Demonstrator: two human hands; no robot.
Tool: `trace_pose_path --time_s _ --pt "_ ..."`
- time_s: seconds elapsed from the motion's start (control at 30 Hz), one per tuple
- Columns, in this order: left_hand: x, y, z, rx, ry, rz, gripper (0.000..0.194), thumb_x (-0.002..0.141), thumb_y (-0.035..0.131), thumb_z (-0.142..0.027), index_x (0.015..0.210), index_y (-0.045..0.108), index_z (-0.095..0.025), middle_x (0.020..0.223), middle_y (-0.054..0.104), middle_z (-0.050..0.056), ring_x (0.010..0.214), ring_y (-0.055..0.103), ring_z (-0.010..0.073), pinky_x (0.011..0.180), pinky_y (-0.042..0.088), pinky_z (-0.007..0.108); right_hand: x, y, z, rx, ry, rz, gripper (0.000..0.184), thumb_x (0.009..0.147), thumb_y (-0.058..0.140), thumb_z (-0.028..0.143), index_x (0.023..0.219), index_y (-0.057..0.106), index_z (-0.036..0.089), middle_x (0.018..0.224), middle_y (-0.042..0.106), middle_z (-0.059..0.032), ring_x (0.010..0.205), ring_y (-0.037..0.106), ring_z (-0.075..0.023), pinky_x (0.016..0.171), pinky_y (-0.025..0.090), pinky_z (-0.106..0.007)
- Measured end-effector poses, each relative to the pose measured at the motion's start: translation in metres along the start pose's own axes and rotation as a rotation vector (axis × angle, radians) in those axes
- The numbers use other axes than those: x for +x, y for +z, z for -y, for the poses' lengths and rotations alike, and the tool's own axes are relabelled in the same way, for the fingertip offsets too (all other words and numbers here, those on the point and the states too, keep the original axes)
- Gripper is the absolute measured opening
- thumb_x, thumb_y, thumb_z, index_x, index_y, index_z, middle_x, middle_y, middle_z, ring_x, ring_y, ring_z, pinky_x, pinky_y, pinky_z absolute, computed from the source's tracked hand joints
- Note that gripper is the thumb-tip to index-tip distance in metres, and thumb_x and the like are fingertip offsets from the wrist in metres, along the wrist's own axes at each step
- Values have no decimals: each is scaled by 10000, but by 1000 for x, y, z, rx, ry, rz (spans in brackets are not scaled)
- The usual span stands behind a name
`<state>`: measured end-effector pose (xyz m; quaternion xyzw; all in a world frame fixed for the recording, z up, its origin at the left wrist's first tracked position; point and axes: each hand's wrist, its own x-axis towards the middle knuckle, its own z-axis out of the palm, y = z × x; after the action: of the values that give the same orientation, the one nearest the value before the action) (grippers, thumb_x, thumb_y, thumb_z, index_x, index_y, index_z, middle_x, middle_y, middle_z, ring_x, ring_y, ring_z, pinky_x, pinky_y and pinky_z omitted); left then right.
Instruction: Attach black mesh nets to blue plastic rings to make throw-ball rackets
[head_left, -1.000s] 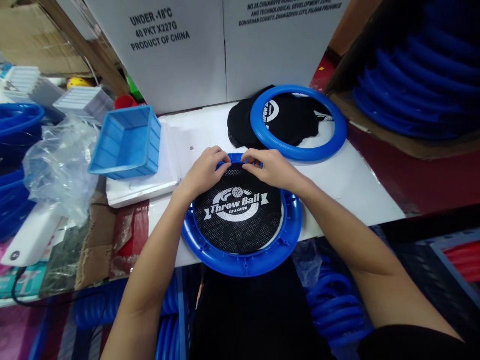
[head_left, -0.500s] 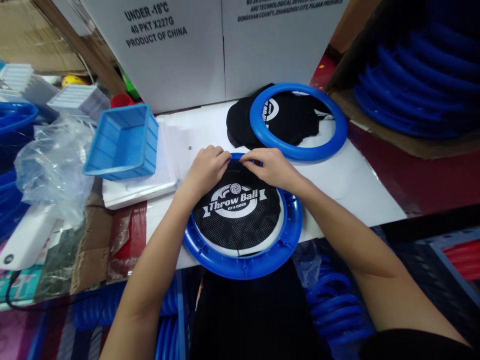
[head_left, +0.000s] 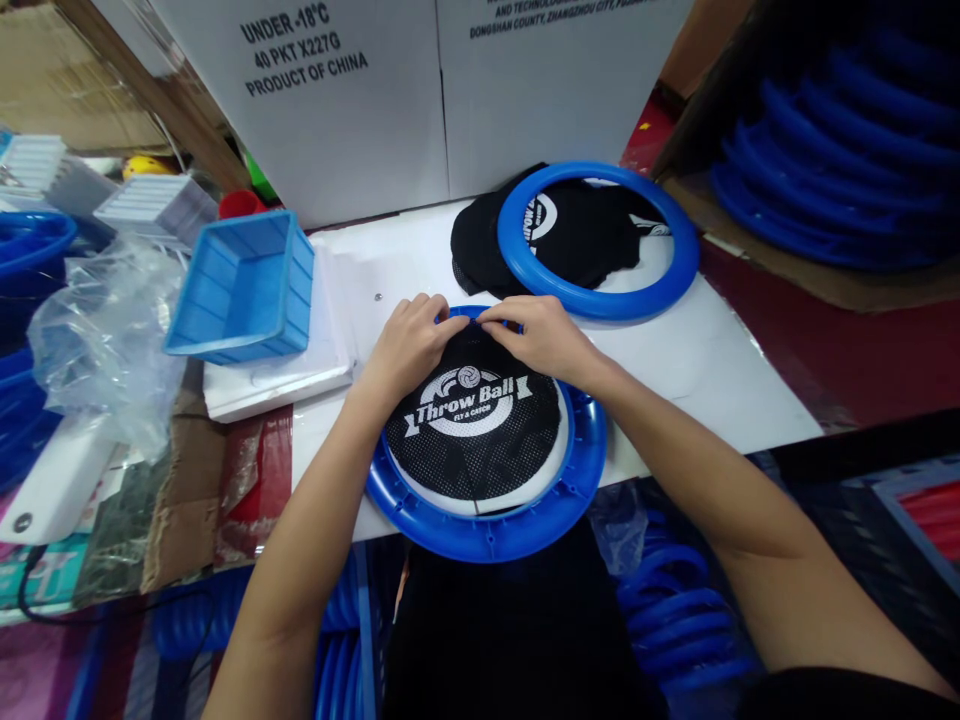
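Note:
A blue plastic ring (head_left: 491, 540) lies at the near edge of the white work surface. Inside it sits a round black mesh fabric (head_left: 480, 460) printed "Throw Ball Fly & Catch". At the fabric's far edge, my left hand (head_left: 415, 340) pinches the mesh against the ring. Close beside it, my right hand (head_left: 536, 335) also pinches the mesh edge between thumb and fingertips. Both sets of fingertips nearly meet at the ring's far side. Beyond them another blue ring (head_left: 679, 275) rests partly over more black mesh pieces (head_left: 472, 245).
A light-blue bin (head_left: 240, 290) stands on a white slab (head_left: 277, 390) at left, beside crumpled clear plastic (head_left: 105, 340). A large white carton (head_left: 360, 130) borders the back. Stacked blue rings (head_left: 832, 200) fill a box at right; more rings (head_left: 675, 610) lie below the table.
My left thumb has slid slightly right along the mesh edge, toward my right fingertips. The ring and the mesh have stayed in place; the view has shifted a little.

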<state>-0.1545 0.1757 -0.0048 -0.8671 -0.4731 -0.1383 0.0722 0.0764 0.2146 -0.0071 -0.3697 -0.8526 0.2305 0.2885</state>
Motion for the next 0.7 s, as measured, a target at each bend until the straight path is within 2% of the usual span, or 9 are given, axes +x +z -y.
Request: trace_pose_path --time_s 0.13,0.3,0.7 --pt "0 0 -1 -3 -6 -9 323 1079 448 -132 1160 741 -241 1044 673 116 932 576 266 816 465 410 0 0 0 -9 -22 10 248 997 608 183 1066 844 215 1060 849 -81 975 769 -268 919 577 -404" --pt "1 1 0 17 24 -5 360 1074 409 -93 1062 740 -234 1035 663 116 912 566 261 799 466 412 -1 0 1 -43 -37 15 268 1004 588 173 1088 840 210 1067 844 -89 1000 769 -273 939 578 -406" --pt "-1 0 -1 24 22 -6 387 1072 408 -95 1127 763 -236 1023 652 115 892 564 250 789 473 408 0 2 -2 -77 -40 33 284 1012 568 170 1097 836 211 1050 827 -99 1004 753 -268 942 574 -398"
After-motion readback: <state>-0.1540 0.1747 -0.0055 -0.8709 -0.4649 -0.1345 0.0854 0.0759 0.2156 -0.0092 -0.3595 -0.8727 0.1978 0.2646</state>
